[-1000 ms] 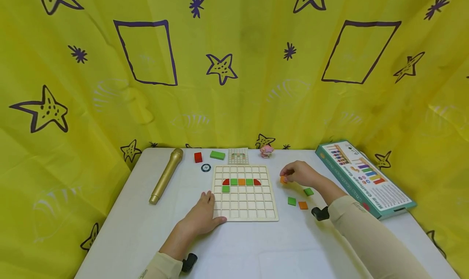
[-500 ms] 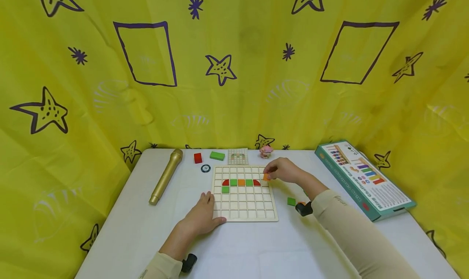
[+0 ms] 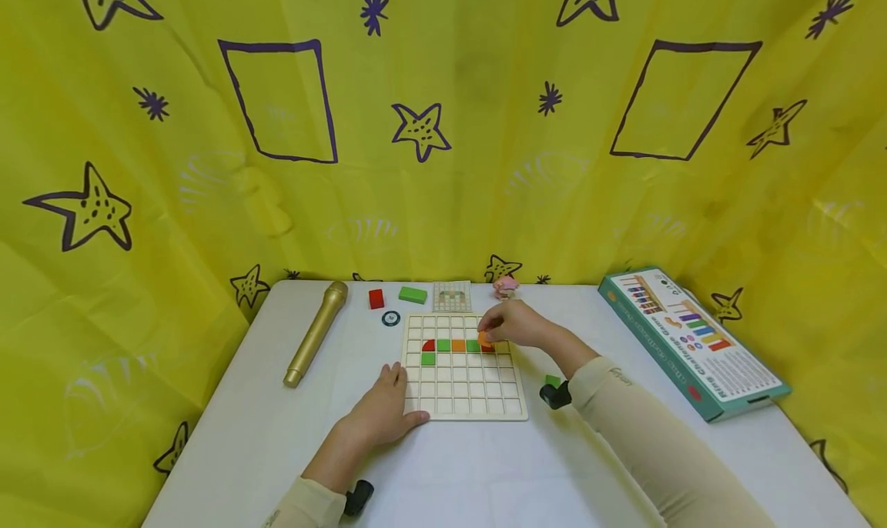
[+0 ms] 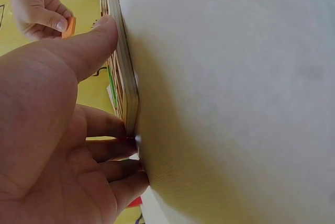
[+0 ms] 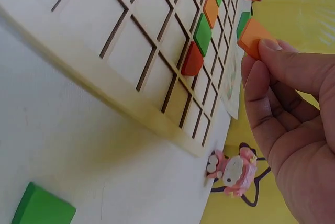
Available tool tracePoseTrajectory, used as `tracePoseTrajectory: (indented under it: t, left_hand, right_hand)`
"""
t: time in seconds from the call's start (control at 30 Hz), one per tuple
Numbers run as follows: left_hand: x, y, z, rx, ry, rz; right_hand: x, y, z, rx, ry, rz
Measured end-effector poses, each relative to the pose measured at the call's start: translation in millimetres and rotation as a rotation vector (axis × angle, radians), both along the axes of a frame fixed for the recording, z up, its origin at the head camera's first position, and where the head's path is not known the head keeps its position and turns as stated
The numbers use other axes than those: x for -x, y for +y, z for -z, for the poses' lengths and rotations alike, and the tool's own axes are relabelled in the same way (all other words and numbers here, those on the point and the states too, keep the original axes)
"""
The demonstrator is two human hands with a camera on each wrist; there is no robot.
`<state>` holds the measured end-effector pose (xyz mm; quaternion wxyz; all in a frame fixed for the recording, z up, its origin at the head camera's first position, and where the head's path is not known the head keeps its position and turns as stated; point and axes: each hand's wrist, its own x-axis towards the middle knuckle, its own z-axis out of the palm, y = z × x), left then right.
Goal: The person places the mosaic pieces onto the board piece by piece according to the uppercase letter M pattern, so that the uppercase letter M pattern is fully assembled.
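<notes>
While the left hand lies flat with straight fingers on the white tabletop, its fingertips and thumb touching the near left edge of the wooden grid board, the right hand pinches a small orange tile between thumb and fingers and holds it just above the board's right side, over the red quarter-round piece that ends the coloured row. That row runs red, green, orange, green, red across the board, and one more green tile sits in the cell below its left part. In the right wrist view the orange tile hangs clear of the board surface, gripped at one corner by the fingertips. A loose green tile lies on the tabletop just right of the board, near the right sleeve. Along the far edge stand a red block, a green block, a small pattern card and a pink toy figure; a dark round token sits by the board's far left corner. A gold microphone lies to the left, and a teal game box to the right.
</notes>
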<state>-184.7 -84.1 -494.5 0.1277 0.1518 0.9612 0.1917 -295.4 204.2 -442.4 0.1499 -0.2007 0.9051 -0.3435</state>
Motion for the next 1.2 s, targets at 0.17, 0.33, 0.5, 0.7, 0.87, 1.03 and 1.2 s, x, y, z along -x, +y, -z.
tracePoseTrajectory:
  t: [0.17, 0.33, 0.5, 0.7, 0.87, 1.03, 1.2]
  left_hand:
    - [0.0, -1.1, 0.2, -0.003, 0.001, 0.001]
    - [-0.1, -1.5, -1.0, -0.003, -0.002, 0.004]
    - [0.3, -1.5, -1.3, 0.0, -0.001, 0.013]
    - [0.2, -1.0, -2.2, 0.002, -0.007, 0.008]
    - [0.5, -1.6, -2.4, 0.006, -0.004, 0.013]
    - [0.7, -2.1, -2.6, 0.005, -0.005, 0.013]
    - [1.0, -2.3, -2.0, 0.009, -0.001, 0.018]
  right_hand:
    - [1.4, -10.7, 2.6, 0.015, 0.006, -0.029]
    - [1.4, -21.5, 4.9, 0.025, -0.006, -0.046]
    - [0.8, -32.0, 5.2, 0.033, -0.027, -0.06]
    - [0.9, -44.2, 9.5, 0.025, -0.014, -0.095]
    - [0.2, -56.6, 12.8, 0.028, 0.0, -0.119]
    - [-1.7, -67.9, 16.3, 0.023, -0.003, -0.137]
    - [-3.2, -78.7, 19.5, 0.022, -0.004, -0.17]
